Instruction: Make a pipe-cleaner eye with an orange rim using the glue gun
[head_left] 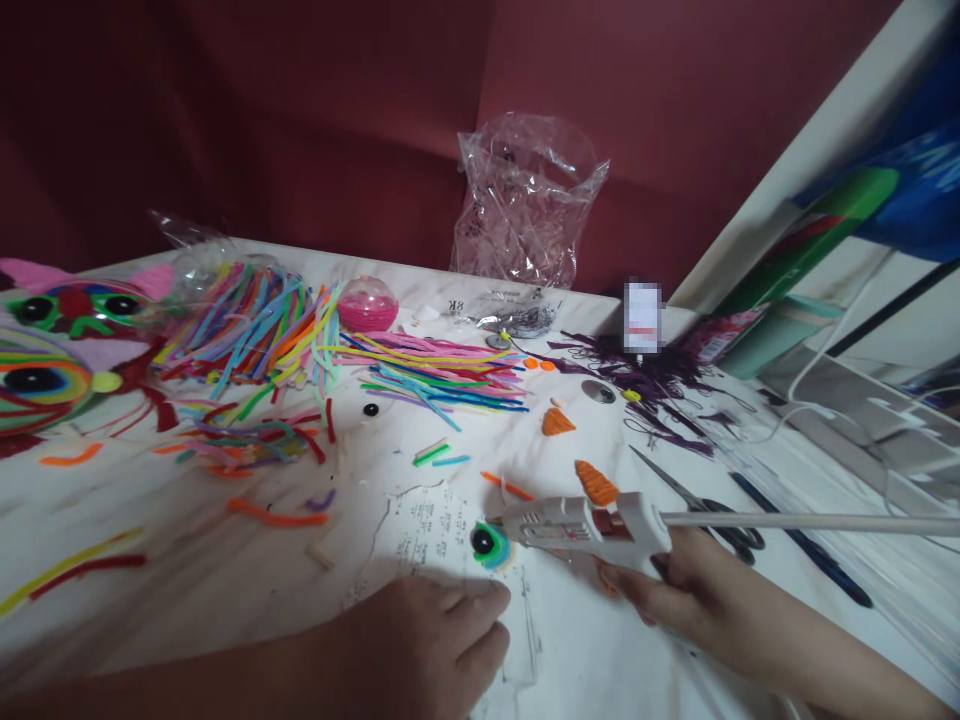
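My right hand (694,590) is wrapped round the grip of a white hot glue gun (585,525). A long glue stick (810,521) juts from its back. The nozzle meets the edge of a small eye piece (492,547), with a black pupil and green, blue and tan rings. The eye piece lies on a sheet of paper with handwriting (420,540). Just below it, my left hand (442,640) rests on the paper, its fingers bent slightly and a little apart, nothing visible in them. Two orange wedge-shaped pieces (596,482) lie beyond the glue gun.
Scissors (701,505) and a dark blue pen (802,540) lie right of the glue gun. Colourful pipe cleaners (255,320) are heaped at the back left, beside decorated faces (45,380). Purple strands (667,385) and a clear plastic bag (525,210) are at the back.
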